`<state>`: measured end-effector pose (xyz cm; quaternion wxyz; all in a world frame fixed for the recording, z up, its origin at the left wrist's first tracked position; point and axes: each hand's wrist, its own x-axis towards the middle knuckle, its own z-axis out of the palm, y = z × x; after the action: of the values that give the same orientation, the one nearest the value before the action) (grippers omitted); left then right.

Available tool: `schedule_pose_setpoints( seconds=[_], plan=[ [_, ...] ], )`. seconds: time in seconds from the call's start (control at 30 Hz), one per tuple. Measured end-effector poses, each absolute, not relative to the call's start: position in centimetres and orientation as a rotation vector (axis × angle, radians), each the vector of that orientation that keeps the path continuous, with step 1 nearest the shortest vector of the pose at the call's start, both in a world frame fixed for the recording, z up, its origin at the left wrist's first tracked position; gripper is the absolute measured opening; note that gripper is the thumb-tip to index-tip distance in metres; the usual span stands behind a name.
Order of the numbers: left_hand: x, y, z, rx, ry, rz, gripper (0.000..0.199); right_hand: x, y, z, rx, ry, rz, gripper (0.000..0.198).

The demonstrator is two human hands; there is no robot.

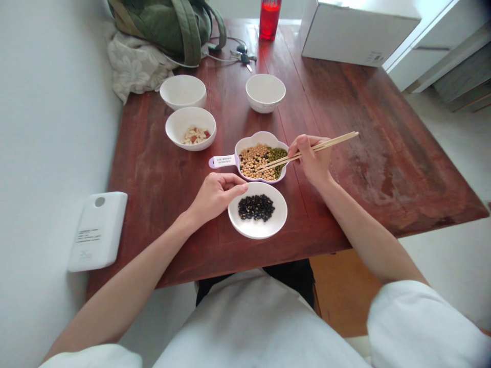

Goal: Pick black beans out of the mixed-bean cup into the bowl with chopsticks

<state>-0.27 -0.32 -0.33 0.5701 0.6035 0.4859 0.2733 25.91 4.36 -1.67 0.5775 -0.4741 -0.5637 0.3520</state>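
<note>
My right hand (312,156) is closed around a pair of wooden chopsticks (337,140). Their tips reach down among the soybeans (251,156) in a flower-shaped, purple-rimmed dish with a handle (223,161). Green mung beans (276,153) fill the dish's right side, and a few black beans are scattered over the soybeans. Just below, nearer to me, a small white bowl (259,231) contains a pile of black beans (256,207). My left hand (218,195) pinches that bowl's upper left rim between thumb and fingers. Whether the chopsticks grip a bean is too small to tell.
Left of the dish stands a white bowl (174,134) with pale and reddish-brown pieces. Two more white bowls (183,92) (265,93) are farther back. A green bag (164,30), keys (245,59), red bottle (269,20) and white box (345,36) line the back. A white device (98,230) leans at left.
</note>
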Motion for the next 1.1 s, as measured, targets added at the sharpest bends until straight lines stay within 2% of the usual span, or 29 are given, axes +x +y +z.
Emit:
schedule_pose_setpoints(
  seconds=[1.1],
  plan=[
    [-0.11,-0.36,-0.08,1.417,1.147,0.653,0.029,25.76,4.35,-1.85,-1.145,-1.324,0.806,0.061]
  ],
)
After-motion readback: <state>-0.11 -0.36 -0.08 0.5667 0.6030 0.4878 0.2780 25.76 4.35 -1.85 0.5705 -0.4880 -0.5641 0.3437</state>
